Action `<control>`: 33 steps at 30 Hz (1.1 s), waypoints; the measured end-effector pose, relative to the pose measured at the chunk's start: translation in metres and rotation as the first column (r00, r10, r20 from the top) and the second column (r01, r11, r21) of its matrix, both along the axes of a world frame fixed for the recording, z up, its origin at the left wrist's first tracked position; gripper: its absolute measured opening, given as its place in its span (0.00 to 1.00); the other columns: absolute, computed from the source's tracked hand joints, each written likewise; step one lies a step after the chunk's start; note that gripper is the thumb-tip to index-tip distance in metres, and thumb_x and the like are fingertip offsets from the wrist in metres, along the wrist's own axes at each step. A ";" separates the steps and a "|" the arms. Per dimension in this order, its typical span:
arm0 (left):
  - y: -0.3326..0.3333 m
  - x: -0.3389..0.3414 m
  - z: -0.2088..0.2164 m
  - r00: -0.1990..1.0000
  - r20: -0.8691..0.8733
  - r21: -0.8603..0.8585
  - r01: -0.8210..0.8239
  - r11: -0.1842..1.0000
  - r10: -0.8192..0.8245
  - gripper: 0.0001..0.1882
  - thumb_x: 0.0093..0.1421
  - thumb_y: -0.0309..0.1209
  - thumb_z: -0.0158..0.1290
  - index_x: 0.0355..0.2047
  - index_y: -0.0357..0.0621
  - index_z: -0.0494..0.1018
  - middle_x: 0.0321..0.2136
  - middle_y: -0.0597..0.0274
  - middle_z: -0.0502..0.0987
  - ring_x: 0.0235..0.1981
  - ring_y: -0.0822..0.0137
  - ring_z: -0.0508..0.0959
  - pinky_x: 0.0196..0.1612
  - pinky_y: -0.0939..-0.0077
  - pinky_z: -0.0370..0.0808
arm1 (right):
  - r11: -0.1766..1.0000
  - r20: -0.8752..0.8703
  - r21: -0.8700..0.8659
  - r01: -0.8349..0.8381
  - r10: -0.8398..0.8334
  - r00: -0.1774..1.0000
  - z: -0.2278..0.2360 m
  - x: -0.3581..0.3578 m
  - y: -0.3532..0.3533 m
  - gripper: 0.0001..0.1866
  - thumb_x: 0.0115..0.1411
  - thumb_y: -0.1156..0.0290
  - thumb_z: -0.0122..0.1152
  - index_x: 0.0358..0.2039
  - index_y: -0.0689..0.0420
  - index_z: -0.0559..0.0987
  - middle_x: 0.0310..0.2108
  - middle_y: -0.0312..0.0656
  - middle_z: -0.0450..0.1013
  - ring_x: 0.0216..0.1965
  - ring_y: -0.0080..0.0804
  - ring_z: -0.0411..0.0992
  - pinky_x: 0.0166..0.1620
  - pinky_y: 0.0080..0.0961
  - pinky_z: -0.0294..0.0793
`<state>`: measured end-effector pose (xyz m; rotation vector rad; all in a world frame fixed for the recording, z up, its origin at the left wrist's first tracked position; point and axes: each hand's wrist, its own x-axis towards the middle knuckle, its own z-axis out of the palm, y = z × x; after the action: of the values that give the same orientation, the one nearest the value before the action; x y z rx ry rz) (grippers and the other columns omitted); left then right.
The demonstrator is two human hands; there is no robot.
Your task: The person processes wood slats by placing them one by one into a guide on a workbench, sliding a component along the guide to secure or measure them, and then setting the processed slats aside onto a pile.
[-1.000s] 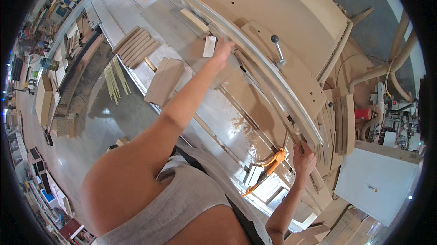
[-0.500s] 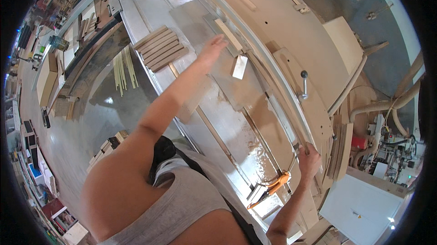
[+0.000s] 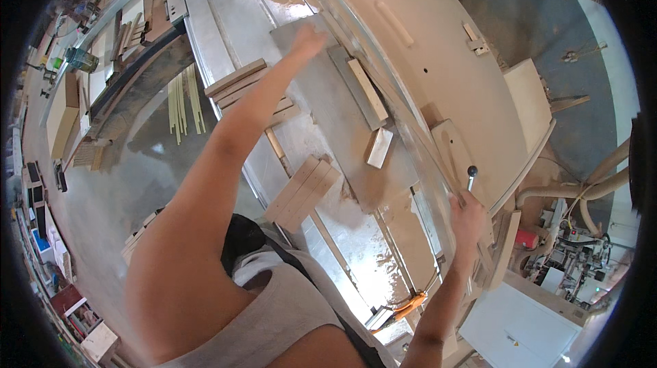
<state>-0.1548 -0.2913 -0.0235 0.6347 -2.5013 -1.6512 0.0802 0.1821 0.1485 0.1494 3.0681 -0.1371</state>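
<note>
**Left hand far out on the saw table, right hand at the fence**

The left hand (image 3: pixel 306 41) stretches far up the metal tabletop (image 3: pixel 321 128), fingers spread and released, resting on or just above a flat grey panel (image 3: pixel 301 29); contact cannot be told for certain. Just beside that arm lies a long pale wooden strip (image 3: pixel 368 89) on a grey sled, and nearer the body a short pale wooden block (image 3: pixel 378 147). The right hand (image 3: pixel 467 214) is clenched on the long metal fence (image 3: pixel 410 128), just below a black-knobbed lever (image 3: pixel 471 175). Stacked boards (image 3: pixel 303 191) lie under the left arm.

Against the frame half a second ago, the left hand has reached further along the tabletop, past the block it was near; the right hand stays at the fence.
</note>
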 end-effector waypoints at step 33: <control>0.256 0.146 0.013 0.468 0.146 -0.639 0.717 0.278 -0.872 0.11 0.61 0.30 0.50 0.39 0.60 0.80 0.43 0.65 0.79 0.55 0.61 0.72 0.58 0.44 0.54 | 0.737 -0.231 -0.464 0.491 -0.636 0.736 -0.010 0.349 0.059 0.14 0.62 0.66 0.65 0.26 0.62 0.75 0.15 0.29 0.55 0.20 0.19 0.50 0.23 0.25 0.47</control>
<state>-0.0091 -0.0355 -0.0106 -1.0641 -3.0457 -0.6629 0.4289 0.2406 0.1385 1.1874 3.1424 -0.8781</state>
